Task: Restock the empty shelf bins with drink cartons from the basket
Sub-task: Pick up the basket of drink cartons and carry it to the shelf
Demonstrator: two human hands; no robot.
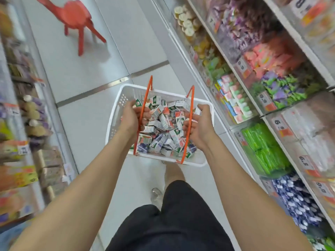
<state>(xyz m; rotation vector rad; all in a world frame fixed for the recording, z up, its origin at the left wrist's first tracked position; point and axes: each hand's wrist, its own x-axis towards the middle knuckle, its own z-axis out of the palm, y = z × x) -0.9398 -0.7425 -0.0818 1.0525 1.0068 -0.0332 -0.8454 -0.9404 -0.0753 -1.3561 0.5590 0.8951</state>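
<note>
Two hands carry one white basket point(116, 115) at frame centre, above the pale tiled floor point(81, 69). Left hand point(129, 117) sits at the basket's 9 o'clock side, fingers curled round the left orange handle point(147, 91). Right hand point(199, 124) sits at the 3 o'clock side, fingers wrapped round the right orange handle point(192, 98). Both handles stand upright, well apart from each other, and both grips are closed tight on them.

Many small drink cartons point(163, 131) lie in a loose jumble inside the basket between the two handles, tilted every way. Their print is white, green and red, some purple; the text is too small to read.

At 3 o'clock runs the right shelving point(181, 60), with clear bins of packaged goods: green packs point(266, 147), pink packs point(268, 57), purple-and-green packs point(284, 87). Price tags point(280, 124) sit on the bin fronts. Whether any bin is bare, cannot tell, because of blur.

At 9 o'clock is the left shelving point(21, 113), heavily blurred. At 11 o'clock a red stool point(76, 17) stands on the floor. At 6 o'clock are black shorts point(177, 223), with one foot in a clear sandal point(156, 194) under the basket's near edge.
</note>
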